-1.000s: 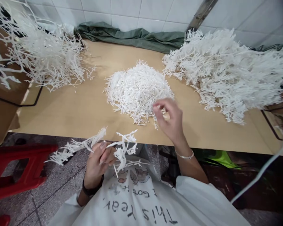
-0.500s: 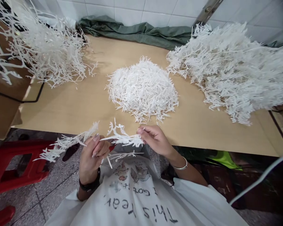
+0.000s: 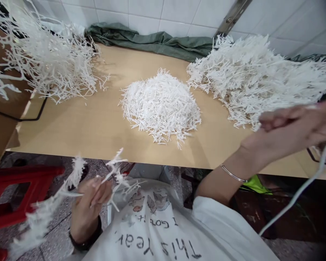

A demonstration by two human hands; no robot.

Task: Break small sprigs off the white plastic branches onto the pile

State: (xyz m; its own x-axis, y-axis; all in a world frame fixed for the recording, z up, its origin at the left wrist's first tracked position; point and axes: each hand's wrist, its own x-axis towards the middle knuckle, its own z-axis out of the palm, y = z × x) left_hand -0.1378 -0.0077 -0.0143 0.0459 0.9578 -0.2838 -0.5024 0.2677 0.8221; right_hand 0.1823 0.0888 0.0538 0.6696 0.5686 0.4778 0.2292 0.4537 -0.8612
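My left hand (image 3: pixel 91 201) is closed on white branched plastic sprigs, held in front of my shirt below the table edge. A feathery sprig (image 3: pixel 40 217) hangs out on its left, blurred. Barer twigs (image 3: pixel 119 177) stick out on its right side. My right hand (image 3: pixel 296 121) is raised at the far right, in front of the right-hand heap of white sprigs (image 3: pixel 250 72). It is smeared by motion and its fingertips are unclear, so I cannot make out whether it holds anything.
A mound of small white snippets (image 3: pixel 161 105) lies mid-table (image 3: pixel 78 130). Bare white branches (image 3: pixel 54 61) are heaped at the left. Green cloth (image 3: pixel 152 41) runs along the tiled wall. A red stool (image 3: pixel 16 195) stands lower left; a white cable (image 3: pixel 296 195) crosses the right.
My right hand has left the sprigs by my left hand and swung far right and up. My left hand has lowered to the left, still holding sprigs.
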